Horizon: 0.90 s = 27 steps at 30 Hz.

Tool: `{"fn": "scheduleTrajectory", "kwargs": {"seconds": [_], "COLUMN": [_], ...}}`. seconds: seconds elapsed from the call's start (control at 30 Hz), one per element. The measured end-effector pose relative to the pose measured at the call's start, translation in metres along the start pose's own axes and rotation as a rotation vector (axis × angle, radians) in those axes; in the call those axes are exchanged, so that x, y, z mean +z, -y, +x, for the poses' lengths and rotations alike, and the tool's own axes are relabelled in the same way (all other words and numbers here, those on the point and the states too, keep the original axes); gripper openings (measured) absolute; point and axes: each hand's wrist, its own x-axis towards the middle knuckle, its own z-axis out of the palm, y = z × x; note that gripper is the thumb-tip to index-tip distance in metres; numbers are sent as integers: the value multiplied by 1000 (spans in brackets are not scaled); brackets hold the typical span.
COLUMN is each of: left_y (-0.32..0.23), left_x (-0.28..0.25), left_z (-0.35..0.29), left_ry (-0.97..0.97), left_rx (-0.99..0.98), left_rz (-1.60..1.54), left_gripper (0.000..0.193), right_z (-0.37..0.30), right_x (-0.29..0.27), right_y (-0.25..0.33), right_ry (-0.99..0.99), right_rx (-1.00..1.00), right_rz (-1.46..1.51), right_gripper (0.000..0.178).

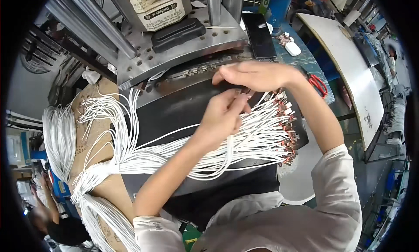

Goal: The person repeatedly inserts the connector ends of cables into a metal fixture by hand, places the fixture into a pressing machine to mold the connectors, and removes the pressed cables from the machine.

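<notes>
White cables (257, 136) fan from centre toward three o'clock over black mat (174, 104). Left hand (224, 114), toward two o'clock, seemingly pinches one cable; right hand (257, 75) arches beyond, grip hidden, cannot tell. Best: pinch near tip, neighbours clear.

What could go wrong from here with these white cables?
The white cables overlap loosely beside the left hand and the right hand, so pulling one might tangle or drag others. Their copper-coloured ends are crowded together and could snag on each other.
</notes>
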Motion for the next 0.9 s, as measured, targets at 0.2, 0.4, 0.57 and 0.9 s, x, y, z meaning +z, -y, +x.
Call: {"fn": "scheduleTrajectory", "kwargs": {"seconds": [0.2,0.4,0.57,0.9], "left_y": [-3,-6,-2,3], "left_x": [-42,-54,-54,-46], "left_z": [-48,-48,-40,-28], "left_ry": [-14,-4,-37,-172], "left_rx": [30,-34,-89,-68], "left_rz": [35,-124,-98,-26], "left_gripper": [29,29,30,28], "right_z": [35,22,-4,-5], "right_x": [33,60,50,58], "right_y": [-36,1,9,-7], "right_ry": [-487,-461,-225,-241], "right_rx": [-91,95,300,130], "right_rz": [-701,-708,154,750], "right_gripper": [45,32,30,28]}}
